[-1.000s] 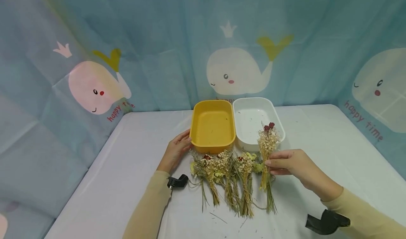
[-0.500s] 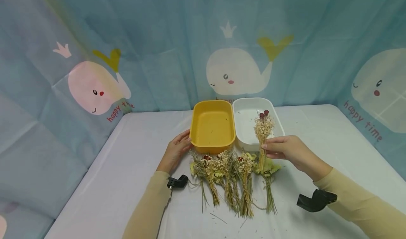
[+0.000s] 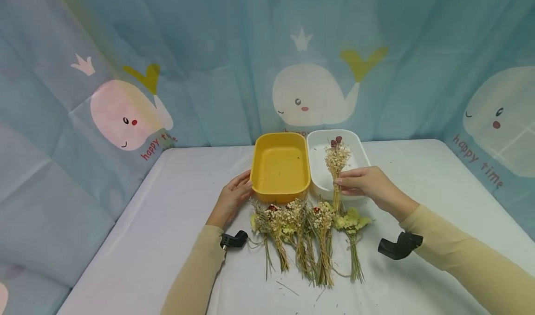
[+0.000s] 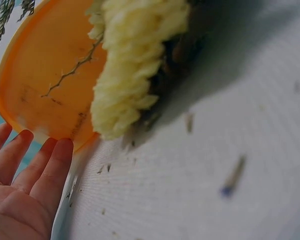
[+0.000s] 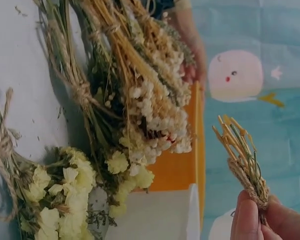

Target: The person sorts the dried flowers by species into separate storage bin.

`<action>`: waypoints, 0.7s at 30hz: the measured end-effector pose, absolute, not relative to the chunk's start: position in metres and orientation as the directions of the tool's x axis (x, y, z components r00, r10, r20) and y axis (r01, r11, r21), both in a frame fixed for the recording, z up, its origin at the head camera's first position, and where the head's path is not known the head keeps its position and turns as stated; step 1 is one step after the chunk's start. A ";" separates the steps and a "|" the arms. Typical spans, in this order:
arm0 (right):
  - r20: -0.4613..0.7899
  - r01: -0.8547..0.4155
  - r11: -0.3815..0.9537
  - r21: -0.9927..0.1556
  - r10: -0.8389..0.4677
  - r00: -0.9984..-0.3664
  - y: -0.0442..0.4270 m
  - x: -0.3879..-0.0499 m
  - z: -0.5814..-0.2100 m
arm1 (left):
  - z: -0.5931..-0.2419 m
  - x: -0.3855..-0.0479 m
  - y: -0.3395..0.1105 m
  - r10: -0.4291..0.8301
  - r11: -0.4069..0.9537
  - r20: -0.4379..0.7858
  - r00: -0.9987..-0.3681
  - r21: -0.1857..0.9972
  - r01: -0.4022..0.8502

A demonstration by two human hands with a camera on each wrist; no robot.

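My right hand [image 3: 363,182] pinches a small dried flower bouquet [image 3: 336,159] by its stems, cream blossoms and dark red heads pointing up, above the near part of the white tray [image 3: 315,175]. In the right wrist view the twine-tied stems [image 5: 247,175] stick out between thumb and fingers. My left hand [image 3: 231,199] rests with fairly straight fingers against the left side of the yellow tray [image 3: 280,197]; the left wrist view shows fingertips [image 4: 62,147] on its outer wall. Several dried bouquets [image 3: 305,240] lie in a row before the trays.
At the row's right end lies a yellow-flowered bunch [image 3: 353,222] tied with twine. Loose stem bits [image 3: 287,287] litter the white tablecloth [image 3: 188,185]. Behind the trays hangs a blue curtain [image 3: 225,96] printed with whales.
My right hand has lifted the cream-and-red bouquet away from the yellow-flowered bunch and carried it forward and left over the white tray. The left hand has stayed at the yellow tray.
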State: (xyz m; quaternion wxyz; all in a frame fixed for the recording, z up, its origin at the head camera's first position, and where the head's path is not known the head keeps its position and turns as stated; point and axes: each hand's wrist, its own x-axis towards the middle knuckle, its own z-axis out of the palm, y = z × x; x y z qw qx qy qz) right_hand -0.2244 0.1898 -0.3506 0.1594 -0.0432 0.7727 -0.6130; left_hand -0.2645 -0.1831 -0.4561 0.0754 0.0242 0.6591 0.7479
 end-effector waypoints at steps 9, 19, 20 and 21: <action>-0.230 0.166 0.255 -0.952 -0.245 -0.942 0.194 -0.233 -0.353 | -0.456 -0.263 -0.178 0.157 -0.118 -0.057 -0.986 0.990 -0.076; -0.267 0.216 0.218 -0.952 -0.237 -0.934 0.193 -0.253 -0.353 | -0.456 -0.264 -0.183 0.147 -0.143 -0.063 -0.987 0.986 -0.084; -0.269 0.219 0.215 -0.952 -0.237 -0.933 0.193 -0.255 -0.353 | -0.456 -0.264 -0.183 0.149 -0.139 -0.064 -0.987 0.987 -0.085; -0.271 0.222 0.214 -0.951 -0.235 -0.933 0.193 -0.257 -0.353 | -0.456 -0.264 -0.184 0.150 -0.138 -0.064 -0.987 0.987 -0.085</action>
